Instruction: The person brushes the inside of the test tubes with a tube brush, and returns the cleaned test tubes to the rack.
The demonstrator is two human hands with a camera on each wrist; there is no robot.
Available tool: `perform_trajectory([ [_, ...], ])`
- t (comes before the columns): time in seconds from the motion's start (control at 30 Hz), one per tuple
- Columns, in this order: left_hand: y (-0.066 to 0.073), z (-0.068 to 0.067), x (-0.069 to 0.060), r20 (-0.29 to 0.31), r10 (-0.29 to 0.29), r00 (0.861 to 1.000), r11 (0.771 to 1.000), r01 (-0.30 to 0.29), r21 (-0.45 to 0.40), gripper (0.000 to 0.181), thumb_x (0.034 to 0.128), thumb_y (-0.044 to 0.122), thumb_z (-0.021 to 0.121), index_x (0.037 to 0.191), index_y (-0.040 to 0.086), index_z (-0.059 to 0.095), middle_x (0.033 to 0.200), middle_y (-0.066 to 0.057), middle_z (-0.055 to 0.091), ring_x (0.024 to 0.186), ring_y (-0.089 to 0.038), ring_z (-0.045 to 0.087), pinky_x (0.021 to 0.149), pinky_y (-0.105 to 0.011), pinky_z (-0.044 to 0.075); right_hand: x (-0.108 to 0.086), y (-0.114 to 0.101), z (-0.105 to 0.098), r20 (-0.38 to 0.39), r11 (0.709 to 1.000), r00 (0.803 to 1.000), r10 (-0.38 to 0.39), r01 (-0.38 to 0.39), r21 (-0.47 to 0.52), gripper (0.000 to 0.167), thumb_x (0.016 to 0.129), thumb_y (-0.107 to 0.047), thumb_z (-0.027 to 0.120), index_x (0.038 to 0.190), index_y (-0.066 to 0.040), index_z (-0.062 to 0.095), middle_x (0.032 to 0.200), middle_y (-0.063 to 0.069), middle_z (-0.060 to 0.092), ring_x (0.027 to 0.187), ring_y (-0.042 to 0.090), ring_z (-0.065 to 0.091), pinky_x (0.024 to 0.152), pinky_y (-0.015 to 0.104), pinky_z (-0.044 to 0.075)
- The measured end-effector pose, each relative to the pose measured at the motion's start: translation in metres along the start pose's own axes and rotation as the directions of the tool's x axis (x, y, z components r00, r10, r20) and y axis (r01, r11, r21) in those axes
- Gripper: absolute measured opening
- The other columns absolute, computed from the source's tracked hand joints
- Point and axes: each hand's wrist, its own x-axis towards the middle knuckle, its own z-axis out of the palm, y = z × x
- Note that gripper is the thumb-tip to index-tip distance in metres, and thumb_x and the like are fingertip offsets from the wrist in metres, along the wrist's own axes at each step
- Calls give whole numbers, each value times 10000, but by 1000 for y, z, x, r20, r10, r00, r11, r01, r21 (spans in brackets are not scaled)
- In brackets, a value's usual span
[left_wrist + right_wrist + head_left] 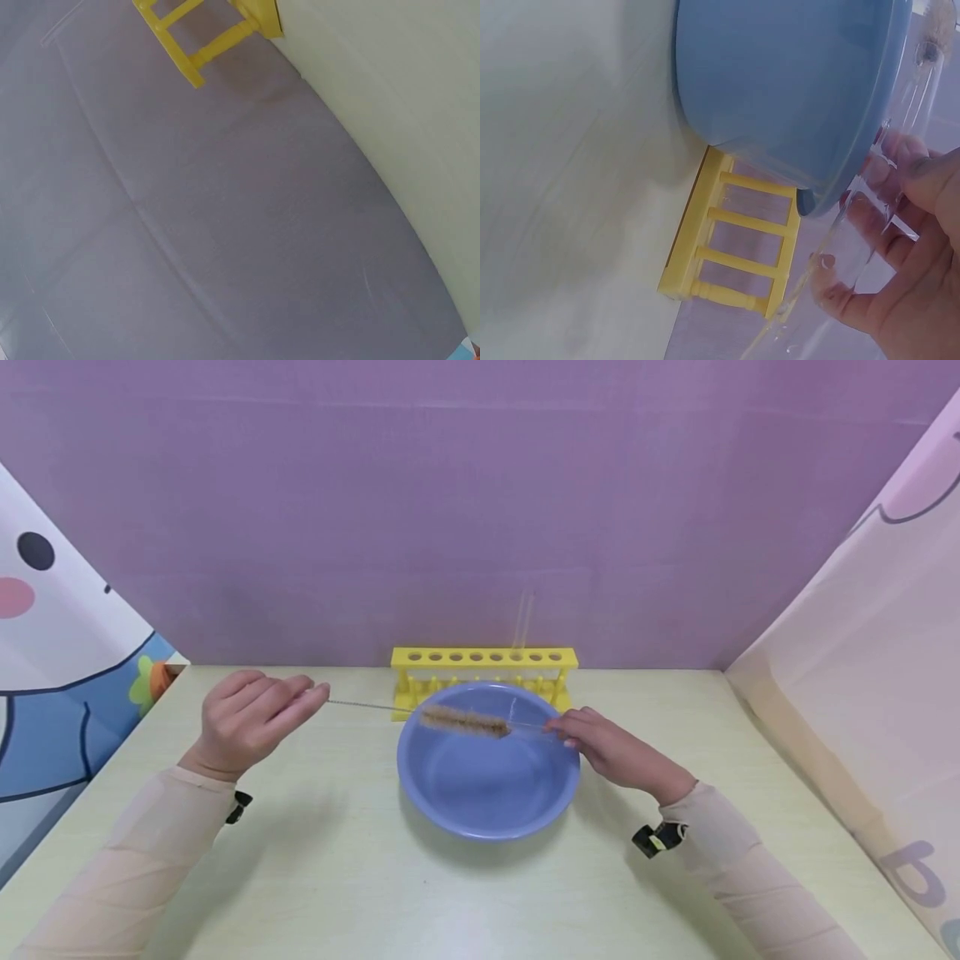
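Note:
A test tube brush with tan bristles (465, 721) lies nearly level above the blue basin (487, 827). My left hand (251, 714) pinches the end of its twisted wire handle (367, 704), out to the left of the basin. Over the basin's right rim, my right hand (603, 743) holds a clear glass test tube (911, 105) between thumb and fingers. In the right wrist view the brush's tip (928, 52) appears to be inside the tube; how far the glass reaches along the bristles is hard to tell. The left wrist view does not show the left hand.
Behind the basin stands a yellow test tube rack (483, 657) with a row of holes. Another clear tube (522, 622) stands upright in it. A purple cloth (450, 510) hangs behind the pale table (337, 877). Printed cloths flank both sides.

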Motion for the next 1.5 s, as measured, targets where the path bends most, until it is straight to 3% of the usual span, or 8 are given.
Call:
perform_trajectory([
  [0.27, 2, -1, -3, 54, -13, 998, 999, 15, -43, 144, 908, 56, 579, 858, 47, 714, 650, -116, 647, 464, -259, 530, 440, -360, 420, 1, -2, 1, -39, 1000, 999, -8, 8, 1, 304, 925, 3, 525, 1225, -10, 567, 1099, 82, 626, 973, 162, 493, 834, 349, 453],
  [0.57, 4, 0, -3, 81, -25, 996, 998, 29, -54, 149, 910, 59, 575, 878, 49, 720, 670, -117, 659, 481, -263, 549, 450, -364, 433, 4, -7, 0, -20, 1000, 1000, 3, -3, -12, 311, 925, -9, 533, 1234, -8, 564, 1117, 75, 623, 991, 164, 497, 852, 357, 460],
  [0.97, 4, -2, -14, 212, -53, 976, 992, 77, -105, 137, 884, 21, 604, 940, 46, 726, 708, -119, 663, 510, -275, 563, 481, -387, 462, 4, -7, 4, -66, 999, 997, -34, 32, -30, 291, 909, -11, 562, 1200, -10, 578, 1092, 65, 627, 979, 165, 505, 837, 345, 473],
  [1.07, 4, -2, -15, 253, -62, 966, 987, 98, -131, 137, 866, 11, 625, 954, 41, 727, 702, -124, 660, 519, -277, 569, 486, -390, 464, 3, -8, 4, -68, 999, 997, -28, 26, -37, 291, 907, -13, 566, 1199, -13, 579, 1101, 62, 624, 984, 168, 508, 840, 347, 476],
  [1.23, 2, -4, -14, 333, -56, 941, 980, 116, -162, 206, 949, 75, 528, 949, 40, 731, 713, -115, 681, 547, -252, 601, 495, -377, 463, 2, -9, 5, -65, 999, 998, -22, 19, -48, 298, 904, -14, 573, 1202, -11, 575, 1116, 92, 621, 992, 181, 513, 843, 359, 479],
  [1.4, 2, -8, -10, 438, -51, 897, 978, 134, -161, 323, 1007, 117, 411, 962, 54, 724, 733, -97, 697, 573, -226, 628, 487, -347, 442, 1, -9, 5, -77, 998, 997, -24, 19, -67, 296, 897, -7, 581, 1193, -18, 581, 1105, 92, 622, 981, 186, 517, 837, 362, 477],
  [1.5, 2, -10, -7, 499, -66, 864, 975, 163, -153, 312, 997, 70, 399, 986, 70, 712, 755, -78, 703, 578, -204, 621, 477, -316, 399, 2, -8, 5, -86, 996, 996, -18, 11, -84, 297, 893, -1, 585, 1189, -32, 583, 1095, 93, 620, 981, 193, 521, 836, 367, 478],
])
